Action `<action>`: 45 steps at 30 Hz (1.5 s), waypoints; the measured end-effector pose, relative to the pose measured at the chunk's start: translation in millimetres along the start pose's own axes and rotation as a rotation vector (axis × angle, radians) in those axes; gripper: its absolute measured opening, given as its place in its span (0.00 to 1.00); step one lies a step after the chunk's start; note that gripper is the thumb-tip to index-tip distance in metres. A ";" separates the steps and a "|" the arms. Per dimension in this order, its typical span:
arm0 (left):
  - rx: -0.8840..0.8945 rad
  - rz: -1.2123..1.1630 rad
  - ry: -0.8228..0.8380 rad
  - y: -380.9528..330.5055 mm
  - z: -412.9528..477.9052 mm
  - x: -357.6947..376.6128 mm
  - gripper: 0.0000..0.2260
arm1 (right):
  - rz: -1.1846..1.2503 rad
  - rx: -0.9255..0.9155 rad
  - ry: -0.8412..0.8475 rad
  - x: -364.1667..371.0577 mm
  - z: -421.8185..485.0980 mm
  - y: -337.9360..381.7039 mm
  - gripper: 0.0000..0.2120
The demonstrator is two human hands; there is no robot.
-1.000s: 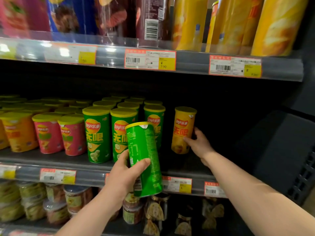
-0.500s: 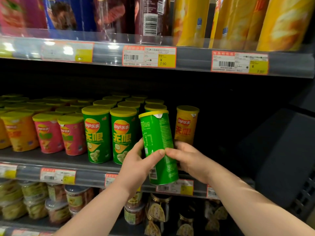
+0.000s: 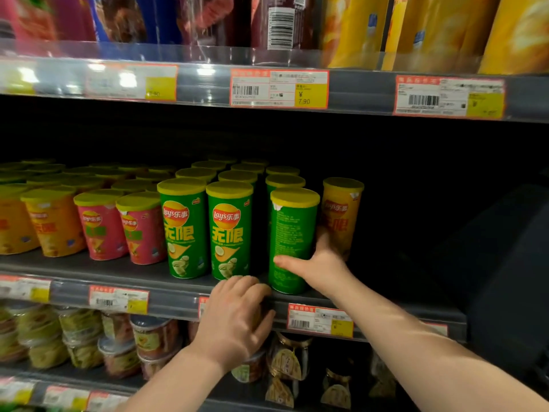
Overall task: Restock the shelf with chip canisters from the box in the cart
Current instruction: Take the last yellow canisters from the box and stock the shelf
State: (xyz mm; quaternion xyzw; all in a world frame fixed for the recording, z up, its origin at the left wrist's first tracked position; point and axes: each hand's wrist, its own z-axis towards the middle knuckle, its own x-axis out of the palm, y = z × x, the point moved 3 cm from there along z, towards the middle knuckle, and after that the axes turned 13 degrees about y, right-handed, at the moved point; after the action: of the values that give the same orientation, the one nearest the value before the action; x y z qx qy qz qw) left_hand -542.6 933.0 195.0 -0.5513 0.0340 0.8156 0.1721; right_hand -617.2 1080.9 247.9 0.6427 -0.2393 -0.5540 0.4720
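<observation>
While left hand point(image 3: 237, 316) lies slack on shelf point(image 3: 175, 294), right hand point(image 3: 322, 264) fingers point(image 3: 323, 239) clamp green canister point(image 3: 292, 230) beside Lay's canisters point(image 3: 228, 230).

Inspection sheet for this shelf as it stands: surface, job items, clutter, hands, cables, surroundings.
Surface: middle shelf, dark, rows of upright canisters.
Job's things: green canister upright at the front edge, back label outward, beside a yellow canister.
Clutter: nothing seen.
Hands: right hand grips the green canister low; left hand rests on the shelf's front edge, holding nothing.
Cables: nothing seen.
Surroundings: price tags on rails; tall packs above; jars below.
</observation>
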 end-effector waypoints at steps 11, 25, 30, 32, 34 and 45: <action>-0.003 -0.010 -0.066 0.2 -1.8 4.8 0.14 | -0.068 -0.023 0.052 1.5 -10.3 -2.8 0.38; -0.040 -0.007 -0.076 -3.7 -2.9 4.4 0.15 | -0.203 -0.005 0.049 6.5 -8.7 0.3 0.39; -0.036 0.013 -0.094 -4.2 -3.5 3.6 0.15 | -0.251 0.010 0.035 10.7 -3.0 2.1 0.35; -0.027 0.010 -0.115 -3.9 -3.9 3.9 0.15 | -0.258 0.000 0.020 11.0 -1.8 2.3 0.34; -0.023 0.016 -0.126 -3.8 -4.1 4.1 0.15 | -0.241 -0.016 0.024 10.7 -1.9 1.8 0.36; -0.038 0.032 -0.101 -4.6 -4.8 3.6 0.16 | -0.110 0.083 -0.419 -60.4 16.8 -30.3 0.34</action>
State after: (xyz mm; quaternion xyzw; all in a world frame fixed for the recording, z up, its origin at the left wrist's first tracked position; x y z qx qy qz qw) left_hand -538.0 937.0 190.5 -0.5119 0.0185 0.8456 0.1498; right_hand -655.9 1138.6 251.8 0.5446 -0.3195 -0.6899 0.3540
